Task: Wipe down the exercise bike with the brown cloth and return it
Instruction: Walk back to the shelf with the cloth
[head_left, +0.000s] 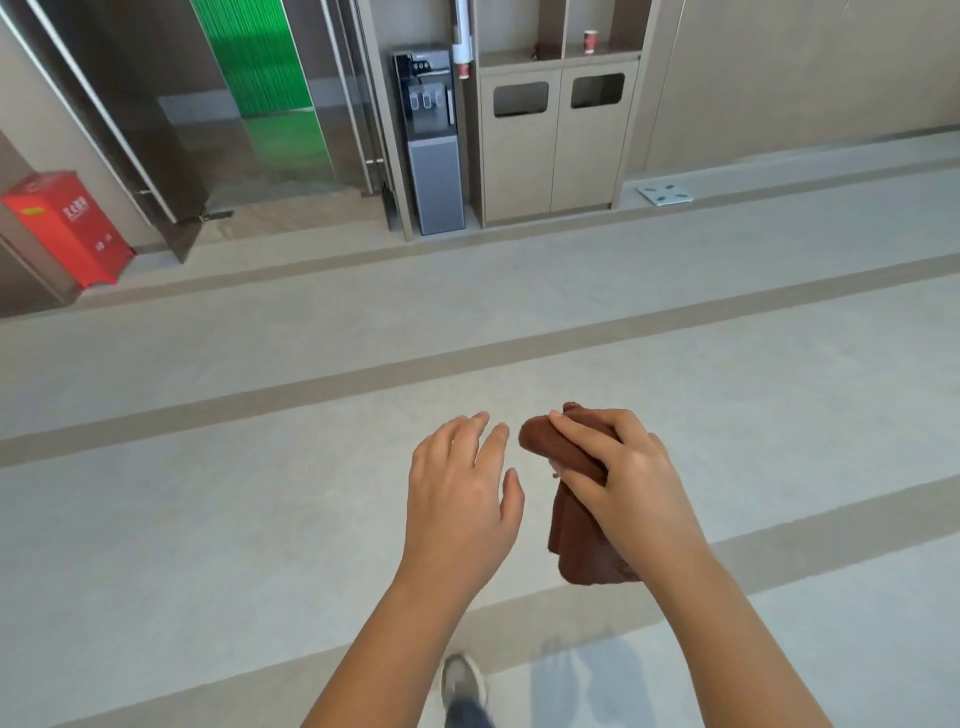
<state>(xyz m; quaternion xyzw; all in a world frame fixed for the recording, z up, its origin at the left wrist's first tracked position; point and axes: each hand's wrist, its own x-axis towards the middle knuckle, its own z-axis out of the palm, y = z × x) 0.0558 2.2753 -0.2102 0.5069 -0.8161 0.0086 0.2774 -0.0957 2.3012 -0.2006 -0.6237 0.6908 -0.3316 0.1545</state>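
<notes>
The middle of the brown cloth (576, 525) is hidden under the curled fingers of the right hand (618, 467), so only a bunched end and a hanging flap show. The bottom edge cuts off both forearms (395, 649) and the trouser leg (467, 718), which covers the back of the grey shoe (462, 678). The white lettering on the red cabinet (67, 228) and the print on the paper cup (590, 41) are too small to read.

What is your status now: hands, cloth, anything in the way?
Right hand grips brown cloth. Left hand open, holds nothing. Bike not in view. Water dispenser ahead, by the wall.
</notes>
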